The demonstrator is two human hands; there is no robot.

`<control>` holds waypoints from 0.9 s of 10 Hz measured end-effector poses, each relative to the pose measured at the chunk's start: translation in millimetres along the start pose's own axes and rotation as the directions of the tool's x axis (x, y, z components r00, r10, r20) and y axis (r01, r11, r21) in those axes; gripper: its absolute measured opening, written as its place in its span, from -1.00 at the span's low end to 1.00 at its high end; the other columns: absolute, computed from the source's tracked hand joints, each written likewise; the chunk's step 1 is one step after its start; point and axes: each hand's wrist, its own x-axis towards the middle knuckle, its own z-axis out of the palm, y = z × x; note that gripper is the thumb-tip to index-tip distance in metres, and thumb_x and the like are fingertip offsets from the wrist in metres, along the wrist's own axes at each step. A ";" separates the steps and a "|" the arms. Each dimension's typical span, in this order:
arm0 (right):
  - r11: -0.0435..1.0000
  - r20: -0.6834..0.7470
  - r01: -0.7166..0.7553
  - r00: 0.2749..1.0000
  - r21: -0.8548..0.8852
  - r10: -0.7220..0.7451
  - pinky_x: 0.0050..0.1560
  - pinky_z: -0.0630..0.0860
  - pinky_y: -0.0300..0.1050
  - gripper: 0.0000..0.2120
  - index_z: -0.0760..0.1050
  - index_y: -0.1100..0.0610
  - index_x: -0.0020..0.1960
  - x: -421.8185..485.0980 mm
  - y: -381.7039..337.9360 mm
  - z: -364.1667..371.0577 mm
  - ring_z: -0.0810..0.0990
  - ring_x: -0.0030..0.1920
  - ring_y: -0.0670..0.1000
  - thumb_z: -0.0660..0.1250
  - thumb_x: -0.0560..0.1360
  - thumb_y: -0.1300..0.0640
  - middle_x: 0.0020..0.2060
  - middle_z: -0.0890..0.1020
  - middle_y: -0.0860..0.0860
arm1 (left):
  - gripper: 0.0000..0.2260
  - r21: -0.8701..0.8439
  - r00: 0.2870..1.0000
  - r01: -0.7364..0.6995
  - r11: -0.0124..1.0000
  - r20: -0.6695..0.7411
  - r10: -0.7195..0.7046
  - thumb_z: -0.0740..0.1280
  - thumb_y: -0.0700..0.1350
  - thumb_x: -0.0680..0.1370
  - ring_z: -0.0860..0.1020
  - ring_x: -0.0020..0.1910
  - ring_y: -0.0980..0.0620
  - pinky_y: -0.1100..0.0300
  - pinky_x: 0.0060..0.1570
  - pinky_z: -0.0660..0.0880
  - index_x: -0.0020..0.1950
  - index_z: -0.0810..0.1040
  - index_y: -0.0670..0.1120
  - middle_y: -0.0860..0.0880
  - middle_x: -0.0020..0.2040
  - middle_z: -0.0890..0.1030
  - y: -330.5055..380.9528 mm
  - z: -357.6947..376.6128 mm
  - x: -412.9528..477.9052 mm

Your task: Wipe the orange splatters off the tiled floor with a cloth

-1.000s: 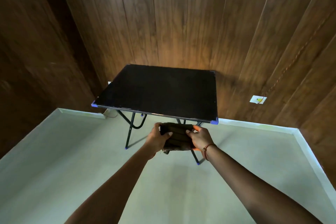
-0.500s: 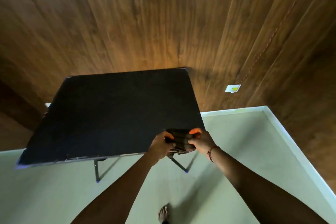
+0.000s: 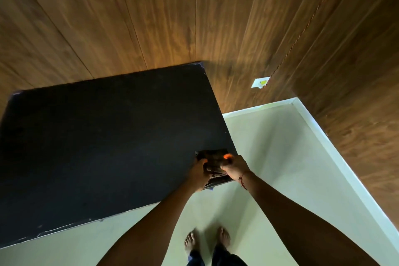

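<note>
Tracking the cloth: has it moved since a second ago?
Yes. The cloth went from short of the black table to over its near right corner.

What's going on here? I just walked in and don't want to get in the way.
A barefoot person stands at the black table, left hand and right hand both gripping a folded dark cloth over its near corner. Orange marks show on the fingertips. No splatters are visible on the pale floor.
</note>
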 end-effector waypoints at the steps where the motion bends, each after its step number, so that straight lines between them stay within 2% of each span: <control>1: 0.999 0.011 0.001 1.000 -0.041 0.000 0.12 0.45 -0.14 -0.66 0.52 0.21 0.25 -1.2 5.9 -1.0 0.56 0.18 0.20 0.37 0.48 0.24 0.14 0.61 0.21 | -0.50 0.092 1.000 -0.018 0.996 0.009 0.017 0.32 -0.22 0.56 0.39 0.37 -0.14 0.23 0.24 0.38 0.49 0.30 -0.12 -0.13 0.53 0.18 -10.2 2.4 -0.3; 2: 0.967 -0.018 0.107 0.993 -0.233 -0.114 0.19 0.42 -0.14 -0.55 0.43 0.14 0.36 -8.3 12.7 2.8 0.51 0.25 0.16 0.38 0.48 0.17 0.26 0.54 0.14 | -0.44 0.360 0.995 -0.079 0.930 -0.025 0.094 0.32 -0.06 0.56 0.30 0.43 -0.21 -0.08 0.35 0.36 0.53 0.20 -0.01 -0.12 0.58 0.00 -20.0 2.1 -5.6; 3: 0.770 0.016 0.324 0.926 -0.550 -0.378 0.31 0.44 0.04 -0.47 0.42 0.09 0.37 -19.6 20.2 11.6 0.48 0.29 0.16 0.43 0.42 0.10 0.35 0.45 0.10 | -0.43 0.642 0.975 -0.132 0.756 -0.052 0.215 0.25 -0.02 0.60 0.26 0.45 -0.21 -0.10 0.31 0.36 0.56 0.09 -0.02 -0.14 0.60 -0.07 -21.2 0.7 -15.0; 4: 0.667 0.069 0.387 0.890 -0.637 -0.451 0.22 0.47 0.23 -0.46 0.53 0.15 0.25 -23.6 29.6 21.0 0.56 0.21 0.25 0.53 0.29 0.14 0.26 0.54 0.17 | -0.45 0.697 0.975 -0.153 0.700 -0.009 0.223 0.23 -0.02 0.60 0.24 0.47 -0.20 -0.11 0.32 0.33 0.54 0.11 -0.03 -0.13 0.60 -0.07 -27.1 2.3 -17.9; 5: 0.639 0.105 0.365 0.908 -0.677 -0.406 0.34 0.36 0.13 -0.44 0.36 0.13 0.42 -33.7 23.6 18.4 0.40 0.37 0.20 0.39 0.45 0.11 0.41 0.41 0.13 | -0.44 0.688 0.985 -0.141 0.712 0.026 0.170 0.21 0.00 0.61 0.21 0.51 -0.19 -0.11 0.35 0.33 0.56 0.08 -0.03 -0.10 0.61 -0.05 -29.9 0.8 -20.2; 6: 0.678 0.057 0.359 0.904 -0.641 -0.424 0.32 0.42 0.01 -0.47 0.35 0.09 0.42 -36.3 23.5 16.1 0.42 0.35 0.14 0.34 0.48 0.08 0.37 0.45 0.09 | -0.38 0.622 0.983 -0.144 0.770 -0.001 0.185 0.20 0.03 0.61 0.18 0.52 -0.16 -0.09 0.39 0.30 0.59 -0.01 -0.04 -0.07 0.60 0.01 -33.1 -2.3 -23.5; 7: 0.750 0.003 0.357 0.904 -0.557 -0.428 0.28 0.44 -0.04 -0.50 0.39 0.08 0.39 -47.6 20.5 13.5 0.46 0.32 0.09 0.38 0.48 0.07 0.32 0.50 0.05 | -0.41 0.484 0.980 -0.148 0.862 -0.047 0.195 0.27 0.03 0.58 0.29 0.45 -0.15 -0.08 0.36 0.34 0.55 0.12 -0.01 -0.05 0.54 0.21 -31.1 -9.7 -34.1; 8: 0.764 -0.045 0.379 0.882 -0.523 -0.468 0.28 0.41 -0.06 -0.50 0.40 0.09 0.40 -62.6 20.5 13.8 0.45 0.33 0.09 0.38 0.49 0.06 0.34 0.49 0.05 | -0.54 0.399 0.956 -0.192 0.897 -0.131 0.263 0.30 0.01 0.57 0.39 0.37 -0.13 -0.06 0.29 0.39 0.46 0.31 0.02 -0.02 0.41 0.38 -24.2 -22.7 -56.9; 9: 0.768 -0.081 0.405 0.859 -0.496 -0.506 0.33 0.37 -0.09 -0.50 0.37 0.10 0.43 -74.2 12.2 10.3 0.43 0.36 0.07 0.36 0.52 0.05 0.38 0.46 0.05 | -0.59 0.394 0.935 -0.221 0.892 -0.176 0.309 0.29 -0.02 0.59 0.37 0.38 -0.12 -0.07 0.31 0.35 0.43 0.36 -0.03 -0.04 0.42 0.37 -9.9 -37.1 -75.9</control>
